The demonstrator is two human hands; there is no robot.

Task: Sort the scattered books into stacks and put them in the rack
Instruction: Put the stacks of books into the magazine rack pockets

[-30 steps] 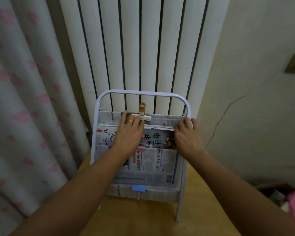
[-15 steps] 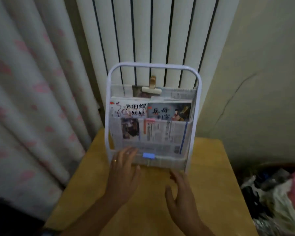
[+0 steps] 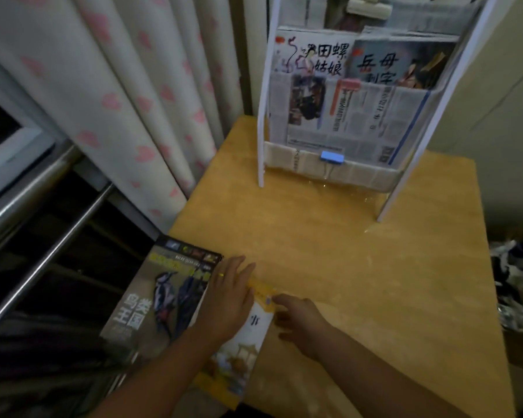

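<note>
A white book (image 3: 313,57) standing at the left of the rack's (image 3: 261,122) upper pocket is showing black brush characters 田螺姑娘. Beside it, a blue-grey book (image 3: 402,63) is displaying red characters 岳母 above 刺字, the lower row partly cut off by the newspaper (image 3: 360,122) in front. The newspaper's columns are printing too small to read. On the worktop (image 3: 360,267), a bird book (image 3: 163,297) is carrying pale characters 鸟类王国, with a blurred line of Latin letters near its top. A yellow-edged book (image 3: 248,336) is showing a single character, 小.
</note>
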